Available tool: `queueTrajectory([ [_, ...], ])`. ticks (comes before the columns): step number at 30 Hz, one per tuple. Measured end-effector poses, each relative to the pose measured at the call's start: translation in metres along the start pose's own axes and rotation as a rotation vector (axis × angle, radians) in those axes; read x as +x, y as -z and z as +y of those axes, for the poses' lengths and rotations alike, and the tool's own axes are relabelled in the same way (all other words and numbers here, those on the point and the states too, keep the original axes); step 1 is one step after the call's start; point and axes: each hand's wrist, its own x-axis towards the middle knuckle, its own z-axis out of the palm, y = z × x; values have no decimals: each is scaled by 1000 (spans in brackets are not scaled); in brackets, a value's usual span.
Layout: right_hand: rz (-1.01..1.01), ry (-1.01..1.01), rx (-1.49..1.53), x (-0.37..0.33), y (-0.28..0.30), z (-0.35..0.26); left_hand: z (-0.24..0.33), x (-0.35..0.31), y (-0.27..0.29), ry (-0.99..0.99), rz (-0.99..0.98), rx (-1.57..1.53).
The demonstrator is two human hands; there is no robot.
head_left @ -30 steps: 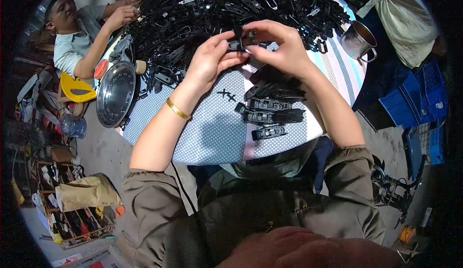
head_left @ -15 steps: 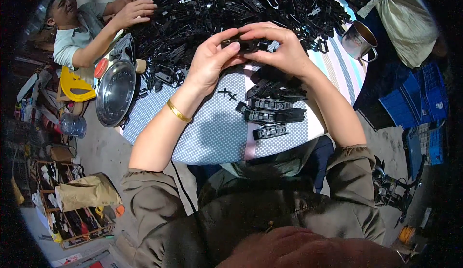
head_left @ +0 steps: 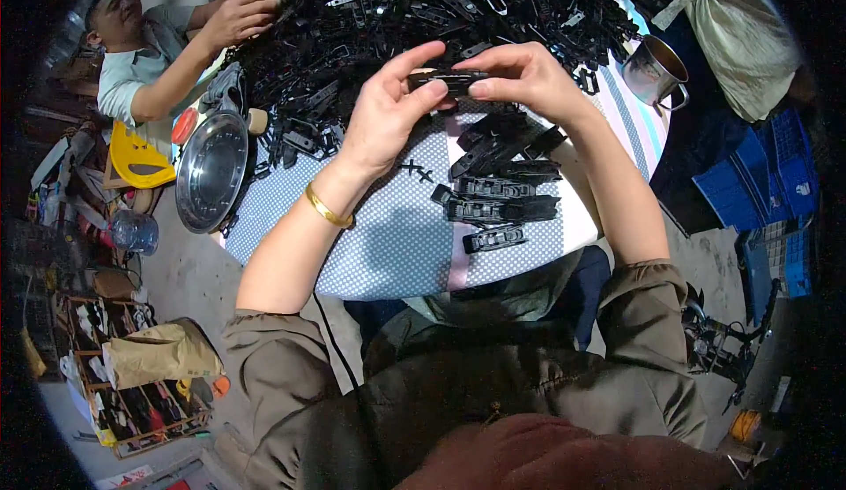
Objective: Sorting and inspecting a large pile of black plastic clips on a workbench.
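Between my two hands, over the near edge of a big heap of black plastic parts (head_left: pixel 370 40), is a slim black plastic part (head_left: pixel 448 77). My left hand (head_left: pixel 388 107) pinches its left end between thumb and fingers. The right end sits between thumb and fingers of my right hand (head_left: pixel 529 80). Below, on the patterned tablecloth (head_left: pixel 379 243), several long black parts (head_left: pixel 493 212) lie in a loose stack to the right. Two small black cross-shaped pieces (head_left: pixel 416 171) rest left of that stack.
A round steel basin (head_left: pixel 211 173) stands at the table's left edge, near a yellow plastic stool (head_left: pixel 137 159). A metal mug (head_left: pixel 654 71) is at the right edge. Across at the far left, another person's hand (head_left: pixel 245 14) reaches to the heap. Blue crates (head_left: pixel 758 181) stand on the right.
My hands have drawn slightly apart, the right one shifting right, so more of the black part shows between them. The other person's hand has moved slightly left.
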Motion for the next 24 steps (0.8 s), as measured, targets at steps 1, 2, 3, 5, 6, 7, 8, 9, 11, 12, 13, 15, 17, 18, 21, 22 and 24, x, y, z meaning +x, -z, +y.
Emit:
queueTrajectory([
  [1,-43,-35,-39,0,5,0,-2,-1,-3,-15,-12,29],
  [2,-11,-14,51,0,10,2,-4,-3,-8,-31,-24,58],
  [3,0,-81,45,-2,23,3,-7,-7,-13,-11,-73,127],
  [5,150,-237,-131,-3,38,10,-8,-14,-19,-146,-262,567],
  [6,147,-235,-131,-2,37,10,-6,-17,-20,-146,-370,693],
  [7,127,-326,-527,-2,34,10,-8,-18,-21,-252,-393,768],
  [8,104,-410,-923,-2,32,10,-11,-19,-23,-358,-415,844],
  [9,146,-225,-1030,-5,27,16,-11,-20,-25,-372,-398,844],
  [11,89,-199,-1123,-5,23,24,-6,-14,-23,-334,-375,808],
  [12,67,-168,-1121,-5,19,26,-3,-12,-20,-295,-340,778],
  [13,58,-151,-1116,-3,18,29,-4,-10,-17,-163,-205,729],
  [15,56,-157,-1098,-3,19,26,-12,6,-10,-170,4,810],
  [17,48,-153,-1077,-1,19,26,-15,20,3,-288,16,1085],
  [18,82,-64,-1027,0,20,31,-23,28,10,-389,-20,1228],
  [21,142,100,-948,0,21,34,-27,41,11,-334,-142,1509],
  [22,167,175,-924,1,21,35,-26,43,8,-245,-204,1650],
  [24,188,212,-861,4,21,39,-21,47,3,-255,-251,1737],
])
